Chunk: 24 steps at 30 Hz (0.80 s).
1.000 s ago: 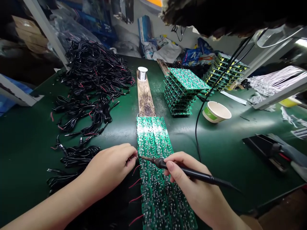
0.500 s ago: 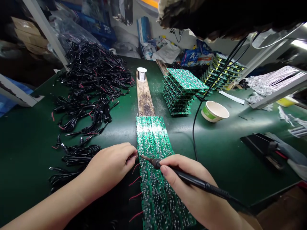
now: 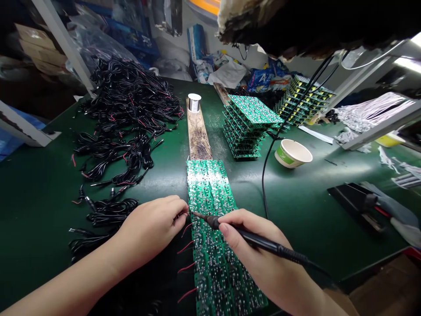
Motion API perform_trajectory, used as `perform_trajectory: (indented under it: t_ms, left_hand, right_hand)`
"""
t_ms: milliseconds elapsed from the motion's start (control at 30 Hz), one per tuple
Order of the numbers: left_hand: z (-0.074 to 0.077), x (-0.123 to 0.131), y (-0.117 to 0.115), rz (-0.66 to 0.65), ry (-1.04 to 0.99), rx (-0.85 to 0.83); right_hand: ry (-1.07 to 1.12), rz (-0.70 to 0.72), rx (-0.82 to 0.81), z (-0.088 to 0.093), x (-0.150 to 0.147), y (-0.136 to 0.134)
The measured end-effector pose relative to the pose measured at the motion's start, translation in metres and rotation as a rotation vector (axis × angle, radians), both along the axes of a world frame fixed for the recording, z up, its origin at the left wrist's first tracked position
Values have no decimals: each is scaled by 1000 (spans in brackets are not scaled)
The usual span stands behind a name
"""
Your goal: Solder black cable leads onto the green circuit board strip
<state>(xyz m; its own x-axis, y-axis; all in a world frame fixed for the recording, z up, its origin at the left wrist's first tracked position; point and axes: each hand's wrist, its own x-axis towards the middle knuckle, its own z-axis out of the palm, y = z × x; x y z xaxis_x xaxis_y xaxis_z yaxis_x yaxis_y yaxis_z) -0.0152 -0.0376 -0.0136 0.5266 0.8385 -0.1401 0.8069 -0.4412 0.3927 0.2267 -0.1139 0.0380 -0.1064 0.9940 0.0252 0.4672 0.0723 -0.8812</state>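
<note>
A long green circuit board panel [image 3: 210, 193] lies lengthwise on the green table [image 3: 39, 193] in front of me. My right hand [image 3: 259, 259] grips a black soldering iron [image 3: 263, 243] like a pen, with its tip at the panel's left edge. My left hand [image 3: 149, 228] is closed in a pinch on a thin red and black wire [image 3: 181, 216] held against that same spot. Several red wire ends [image 3: 186, 267] stick out from the panel's left edge nearer to me.
A heap of black cables [image 3: 125, 109] covers the table's left side. A wooden strip [image 3: 197, 131] with a solder spool [image 3: 194, 102] lies beyond the panel. Stacked boards [image 3: 250, 123], more stacked boards [image 3: 304, 103], a paper bowl [image 3: 292, 153] and a black holder [image 3: 358, 202] stand right.
My right hand and the soldering iron shifted slightly left and the view drifted a little. The iron's tip and my left hand stay at the same spot on the panel's edge.
</note>
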Motion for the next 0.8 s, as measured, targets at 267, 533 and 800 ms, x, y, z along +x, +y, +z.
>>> perform_trajectory:
  t_ms: [267, 533, 800]
  left_hand:
    - [2, 0, 0, 7, 13, -10]
    - [-2, 0, 0, 12, 10, -60]
    - [-1, -1, 0, 11, 22, -98]
  right_hand:
    - [1, -20, 20, 3, 6, -4]
    - [-28, -195, 182, 2, 36, 83]
    - [-49, -216, 202, -22, 39, 137]
